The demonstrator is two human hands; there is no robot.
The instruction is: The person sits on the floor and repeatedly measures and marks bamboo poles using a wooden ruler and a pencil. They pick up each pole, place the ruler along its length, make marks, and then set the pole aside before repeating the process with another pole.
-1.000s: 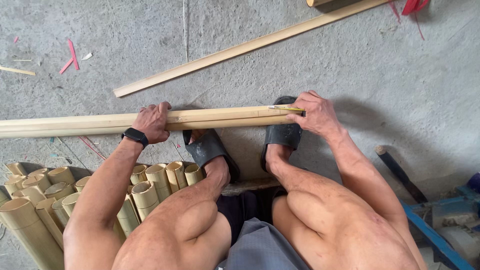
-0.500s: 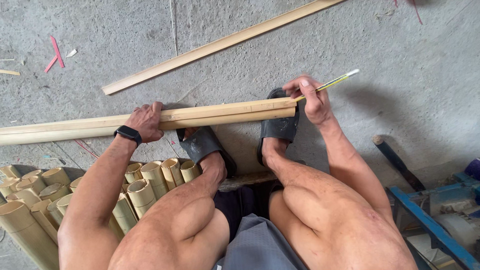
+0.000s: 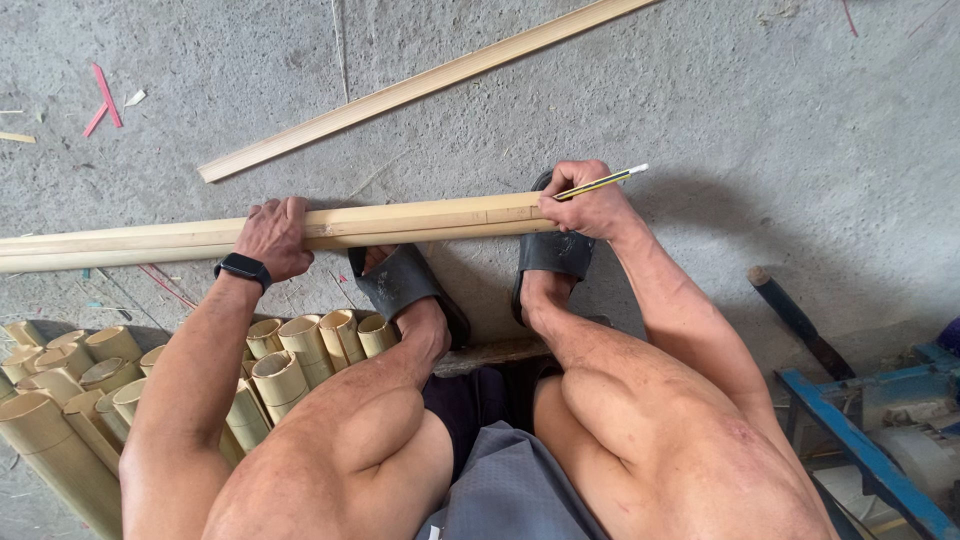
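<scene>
While spanning both hands, bamboo strips (image 3: 420, 220): left hand (image 3: 272, 238) mid-length, right hand (image 3: 590, 205) at end.

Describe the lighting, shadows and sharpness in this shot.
Head view: soft, even daylight with no glare; a faint shadow lies on the concrete floor right of the right hand, and darker shade sits under the bamboo strip near the sandals. The left hand, pencil and bamboo tubes are sharp; the thighs at the bottom edge look enlarged by the wide lens.

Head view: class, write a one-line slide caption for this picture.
Seated person's left hand steadies split bamboo strips across sandalled feet while the right hand holds a pencil at their end.
</scene>
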